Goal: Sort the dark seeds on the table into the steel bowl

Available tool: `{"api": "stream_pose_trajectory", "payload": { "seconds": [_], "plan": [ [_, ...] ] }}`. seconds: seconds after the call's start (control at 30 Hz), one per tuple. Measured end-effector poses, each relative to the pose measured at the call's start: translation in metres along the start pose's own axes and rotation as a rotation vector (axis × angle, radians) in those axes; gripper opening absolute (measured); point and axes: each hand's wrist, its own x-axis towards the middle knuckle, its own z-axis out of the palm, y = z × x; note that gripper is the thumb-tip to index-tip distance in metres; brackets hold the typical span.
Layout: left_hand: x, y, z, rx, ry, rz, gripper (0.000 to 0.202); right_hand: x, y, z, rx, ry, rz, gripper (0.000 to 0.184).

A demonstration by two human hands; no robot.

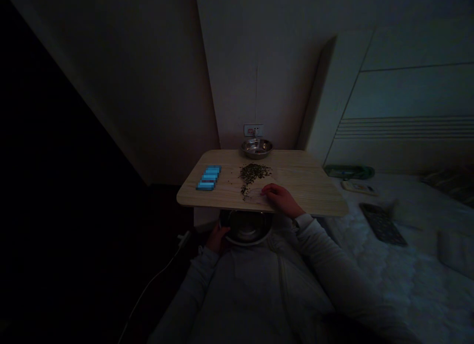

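A pile of small dark green grains (253,174) lies in the middle of a light wooden table (311,186). My right hand (280,198) rests on the table beside a trail of grains near the front edge, fingers curled down on the wood. Under the table's front edge my left hand (217,238) grips the rim of a steel bowl (246,227). A second, empty steel bowl (256,147) stands at the table's far edge.
A row of blue blocks (209,178) lies on the table's left part. A wall socket (253,130) is behind the table. A bed (403,245) with a remote-like dark object (381,224) stands to the right. A white cable (159,275) runs on the dark floor at left.
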Motion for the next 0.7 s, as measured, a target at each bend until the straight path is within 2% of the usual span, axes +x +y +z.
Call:
{"api": "stream_pose_trajectory", "payload": {
  "seconds": [0.1, 0.3, 0.5, 0.7],
  "plan": [
    [-0.002, 0.007, -0.001, 0.051, 0.004, 0.006, 0.038, 0.0, -0.001, 0.0, -0.003, 0.003, -0.005, 0.012],
    [-0.004, 0.013, 0.002, 0.03, -0.041, -0.086, 0.028, 0.0, 0.0, -0.001, -0.01, -0.013, 0.002, 0.014],
    [-0.001, 0.007, 0.005, 0.019, -0.034, -0.064, 0.029, 0.001, 0.004, -0.001, -0.003, -0.013, -0.019, 0.015],
    [-0.002, 0.01, -0.003, 0.004, -0.048, -0.03, 0.033, 0.0, 0.003, -0.001, 0.006, -0.014, -0.023, 0.015]
  ]
}}
